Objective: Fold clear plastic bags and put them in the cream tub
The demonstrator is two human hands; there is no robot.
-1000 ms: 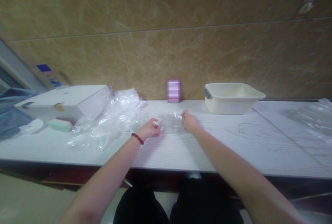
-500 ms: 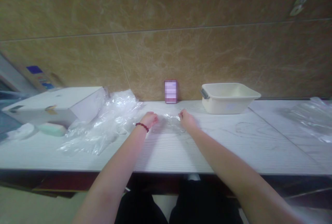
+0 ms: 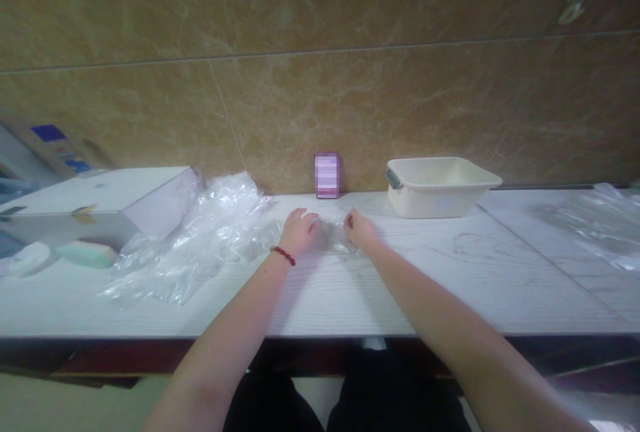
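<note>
While my right grip (image 3: 359, 228) pinches the right end of a small piece of clear film (image 3: 330, 235), its fingertips drawn together on the plastic, my left grip (image 3: 300, 231) stands at the other end with its fingers spread and bent. Whether those left fingertips touch the film I cannot tell, because the plastic is too see-through to trace there.

What matters most, as I judge it, is the line between my two grips. The film lies on or just above the bench (image 3: 340, 299), its longer stretch seeming to run sideways, roughly along the front edge. From my right grip it reaches leftward; from my left grip it lies just to the right. The right one is nearer, being in contact already, though the left is only a little way off.

Left of my left grip, above the wrist with the red bracelet (image 3: 283, 255), a crumpled heap of clear plastic (image 3: 215, 225) spreads close by, and where it leaves off and the film begins is hard to make out. Beyond it sits a white box (image 3: 90, 195). A cream tub (image 3: 440, 199) stands behind and to the right of my right grip, apart from it.
</note>
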